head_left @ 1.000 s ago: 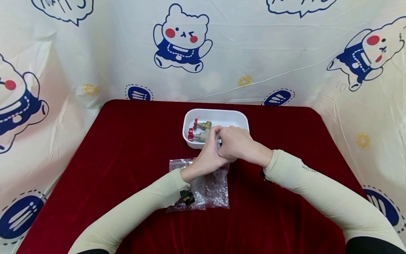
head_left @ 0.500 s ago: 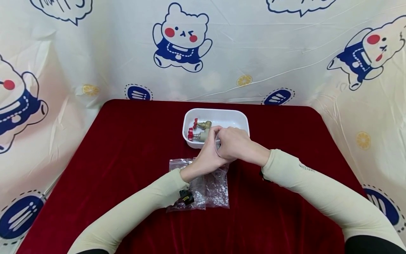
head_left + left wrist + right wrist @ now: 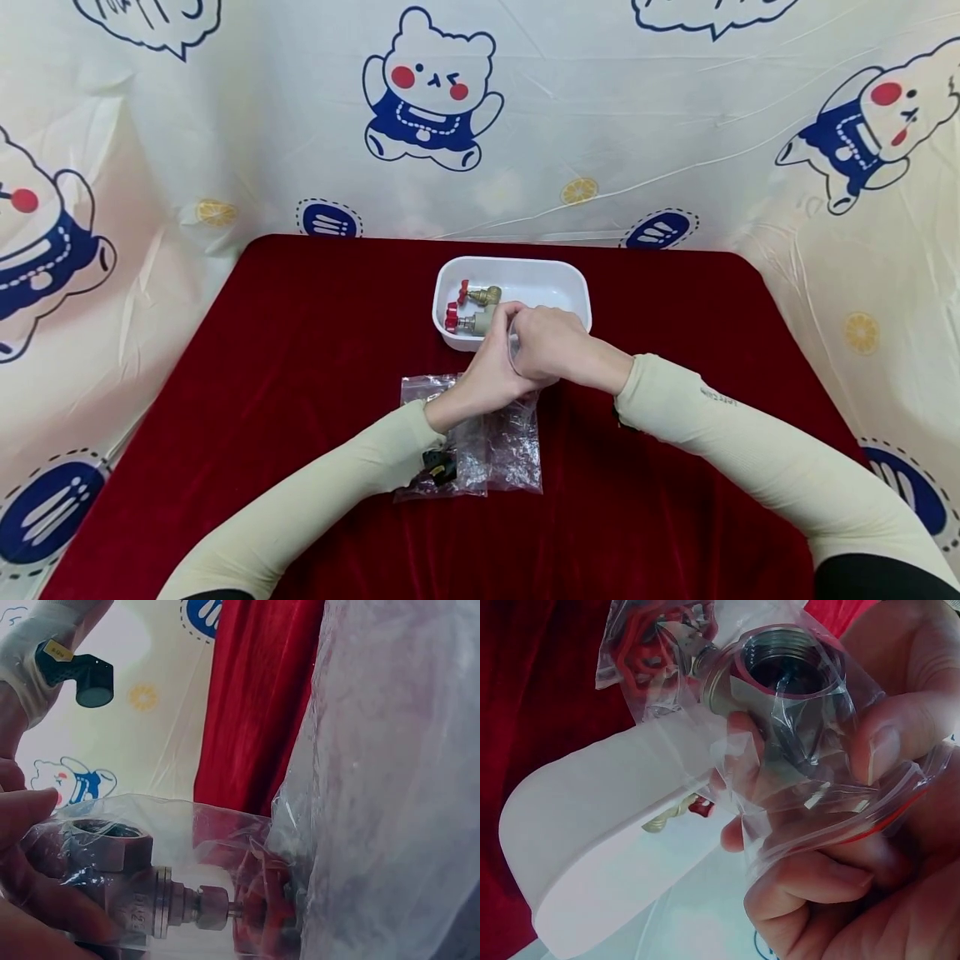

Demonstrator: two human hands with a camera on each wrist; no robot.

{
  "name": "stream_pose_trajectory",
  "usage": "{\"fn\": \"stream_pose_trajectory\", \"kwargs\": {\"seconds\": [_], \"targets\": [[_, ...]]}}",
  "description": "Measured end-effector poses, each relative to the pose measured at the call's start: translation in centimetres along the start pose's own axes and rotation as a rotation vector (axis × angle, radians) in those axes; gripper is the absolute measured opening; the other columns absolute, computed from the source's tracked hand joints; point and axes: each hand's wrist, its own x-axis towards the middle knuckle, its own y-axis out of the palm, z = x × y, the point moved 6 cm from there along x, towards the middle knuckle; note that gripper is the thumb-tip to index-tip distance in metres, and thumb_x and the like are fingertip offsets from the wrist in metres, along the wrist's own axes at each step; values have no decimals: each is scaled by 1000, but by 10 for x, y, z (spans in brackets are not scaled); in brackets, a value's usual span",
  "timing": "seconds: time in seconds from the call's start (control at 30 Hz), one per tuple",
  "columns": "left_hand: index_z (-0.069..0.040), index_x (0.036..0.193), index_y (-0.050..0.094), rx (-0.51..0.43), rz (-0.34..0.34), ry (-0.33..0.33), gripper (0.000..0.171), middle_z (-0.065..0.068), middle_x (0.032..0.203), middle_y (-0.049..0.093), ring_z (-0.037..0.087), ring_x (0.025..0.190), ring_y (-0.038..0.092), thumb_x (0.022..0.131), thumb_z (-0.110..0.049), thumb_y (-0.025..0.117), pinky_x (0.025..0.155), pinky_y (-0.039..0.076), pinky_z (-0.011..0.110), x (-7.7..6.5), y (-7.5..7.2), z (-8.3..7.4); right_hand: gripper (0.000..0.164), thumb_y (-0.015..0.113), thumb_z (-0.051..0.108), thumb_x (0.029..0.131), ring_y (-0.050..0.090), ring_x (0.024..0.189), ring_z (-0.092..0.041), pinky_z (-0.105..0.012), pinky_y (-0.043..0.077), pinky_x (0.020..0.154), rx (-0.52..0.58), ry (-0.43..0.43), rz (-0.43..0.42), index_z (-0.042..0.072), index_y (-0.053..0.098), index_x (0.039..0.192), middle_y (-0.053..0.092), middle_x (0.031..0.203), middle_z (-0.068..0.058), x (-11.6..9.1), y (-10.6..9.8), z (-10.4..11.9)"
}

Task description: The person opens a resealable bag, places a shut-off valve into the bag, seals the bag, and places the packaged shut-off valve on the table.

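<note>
Over the near rim of the white tray my hands meet at one plastic-bagged valve. This valve [image 3: 784, 727] has a threaded metal body and a red handwheel [image 3: 656, 656], both inside a clear zip bag [image 3: 206, 814]. Its body is gripped through the film by my left hand [image 3: 489, 379], whose fingers [image 3: 742, 750] come round behind it. My right hand [image 3: 558, 343] holds the bag at its mouth, thumb [image 3: 889, 746] on the film beside the threaded port and other fingers curled below the zip edge. From the head view the valve is hidden by both hands.
In the white tray [image 3: 551, 279] lie a brass valve [image 3: 486, 296] and a grey-bodied valve [image 3: 476, 322], each with a red handle. Clear plastic bags [image 3: 516, 462] lie flat on the red cloth [image 3: 315, 358] below my left wrist. A printed curtain [image 3: 525, 200] surrounds the table.
My right hand and forearm have shifted slightly left, and the small gap between the hands has narrowed. My left hand stays nearly still.
</note>
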Motion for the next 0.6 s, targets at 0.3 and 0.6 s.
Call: {"fn": "stream_pose_trajectory", "kwargs": {"seconds": [0.3, 0.6], "targets": [[-13, 151, 30, -37, 33, -39, 102, 5, 143, 52, 16, 131, 53, 74, -12, 97, 117, 36, 39, -1, -5, -1, 15, 70, 22, 87, 60, 71, -22, -42, 51, 59, 42, -88, -11, 14, 64, 75, 62, 71, -2, -9, -14, -1], [-3, 160, 30, -132, 153, -39, 66, 22, 148, 49, 33, 142, 44, 112, -46, 46, 117, 33, 54, -1, -24, -5, 19, 68, 24, 102, 50, 50, -11, -32, 44, 50, 200, -259, -268, 13, 80, 92, 54, 56, 9, -58, -54, -4]]}}
